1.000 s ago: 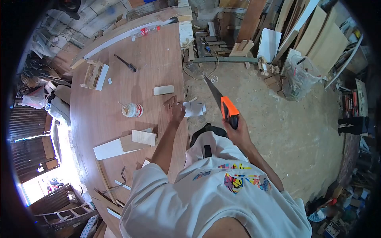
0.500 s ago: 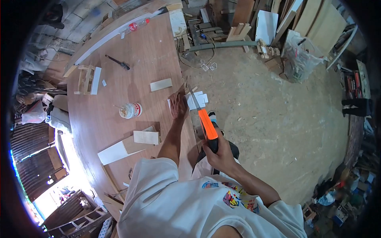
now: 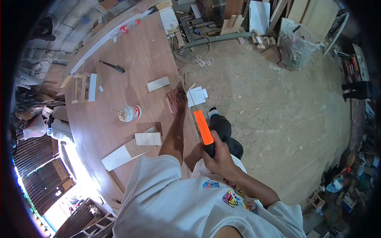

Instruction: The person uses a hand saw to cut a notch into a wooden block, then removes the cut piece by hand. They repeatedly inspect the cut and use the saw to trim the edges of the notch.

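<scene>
My right hand (image 3: 217,152) is wrapped round the handle of a handsaw (image 3: 204,127) with an orange and black grip. Its thin blade points away from me along the table's edge and overlaps a white board (image 3: 198,96) with notched edges. That board sticks out past the edge, over the floor. My left hand (image 3: 177,101) lies flat with fingers spread, pressing on the board's table side, where a pale strip shows beside the palm. A short white block (image 3: 158,84) lies just beyond my left fingertips.
On the brown table (image 3: 139,51) are a jar (image 3: 129,113), a dark slim tool (image 3: 112,66), a small wooden frame (image 3: 82,88), a bottle (image 3: 130,26) and white offcuts (image 3: 148,139). A clear bag (image 3: 297,49) stands on the floor near leaning boards (image 3: 259,18).
The saw has been drawn back toward me, its handle lower and slightly left. My left hand stays on the board. The camera view has shifted a little.
</scene>
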### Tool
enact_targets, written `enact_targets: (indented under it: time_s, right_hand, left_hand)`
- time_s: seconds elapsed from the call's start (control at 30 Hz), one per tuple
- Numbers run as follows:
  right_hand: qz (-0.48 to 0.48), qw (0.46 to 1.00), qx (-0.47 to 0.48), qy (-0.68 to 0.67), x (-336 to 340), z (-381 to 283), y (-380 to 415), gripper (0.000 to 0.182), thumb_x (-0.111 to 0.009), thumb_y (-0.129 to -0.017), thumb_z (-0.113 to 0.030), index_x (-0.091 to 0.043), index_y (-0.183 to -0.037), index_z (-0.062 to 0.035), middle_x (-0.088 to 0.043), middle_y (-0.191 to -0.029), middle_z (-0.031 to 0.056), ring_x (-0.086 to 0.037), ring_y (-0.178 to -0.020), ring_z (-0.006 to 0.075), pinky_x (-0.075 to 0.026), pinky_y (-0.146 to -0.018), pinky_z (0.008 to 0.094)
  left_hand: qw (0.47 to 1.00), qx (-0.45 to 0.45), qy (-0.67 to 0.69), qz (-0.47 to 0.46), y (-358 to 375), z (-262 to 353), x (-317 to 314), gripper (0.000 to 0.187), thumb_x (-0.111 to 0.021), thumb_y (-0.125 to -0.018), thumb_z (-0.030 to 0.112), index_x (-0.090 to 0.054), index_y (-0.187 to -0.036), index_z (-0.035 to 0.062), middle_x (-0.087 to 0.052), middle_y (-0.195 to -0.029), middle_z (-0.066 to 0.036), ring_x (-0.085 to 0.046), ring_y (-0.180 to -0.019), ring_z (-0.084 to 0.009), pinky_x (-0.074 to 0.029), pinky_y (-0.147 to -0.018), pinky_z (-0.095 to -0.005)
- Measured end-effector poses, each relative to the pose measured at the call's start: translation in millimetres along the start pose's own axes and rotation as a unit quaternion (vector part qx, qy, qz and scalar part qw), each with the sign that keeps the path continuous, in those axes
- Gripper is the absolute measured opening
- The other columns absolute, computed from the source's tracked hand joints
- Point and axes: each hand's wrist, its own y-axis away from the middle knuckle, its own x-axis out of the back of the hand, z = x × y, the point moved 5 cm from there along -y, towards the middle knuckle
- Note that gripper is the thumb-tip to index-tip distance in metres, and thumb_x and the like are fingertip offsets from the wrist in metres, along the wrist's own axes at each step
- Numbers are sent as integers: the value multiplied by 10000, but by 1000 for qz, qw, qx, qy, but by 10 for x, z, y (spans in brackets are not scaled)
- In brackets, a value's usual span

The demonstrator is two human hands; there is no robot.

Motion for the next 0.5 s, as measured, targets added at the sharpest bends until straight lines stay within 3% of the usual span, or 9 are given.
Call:
enact_targets:
  time_s: [0.17, 0.3, 0.37, 0.5]
  right_hand:
    - [18, 999, -5, 27, -27, -159, -52, 259, -561, -827, -7, -432, -1052, -1, -560, -721, 147, -597, -665, 187, -454, -613, 316]
    - [50, 997, 14, 50, -62, 217, -486, 243, -559, -834, -25, -442, -1045, 6, -557, -725, 168, -591, -651, 192, -451, -608, 321]
    - [13, 998, -47, 42, -79, 318, -607, 236, -558, -836, -28, -455, -1046, 8, -538, -705, 152, -572, -619, 192, -448, -598, 324]
    - [47, 996, 36, 62, -110, 29, -343, 244, -564, -837, -36, -456, -1053, 1, -512, -673, 110, -527, -562, 167, -424, -557, 300]
  left_hand:
    - [999, 27, 30, -24, 3, -23, -21, 168, -536, -860, 229, -549, -891, 64, -536, -891, -117, -504, -934, -303, -355, -923, -442]
    - [999, 12, 22, -32, -25, 6, 27, 177, -537, -864, 230, -556, -885, 55, -542, -901, -122, -502, -948, -306, -339, -953, -440]
    - [999, 16, 14, -33, -42, 23, 48, 181, -536, -866, 232, -559, -885, 54, -544, -905, -124, -500, -957, -306, -332, -963, -439]
    - [998, 35, -3, -47, -6, 40, 60, 199, -525, -874, 248, -566, -904, 55, -551, -918, -126, -502, -972, -305, -321, -969, -441]
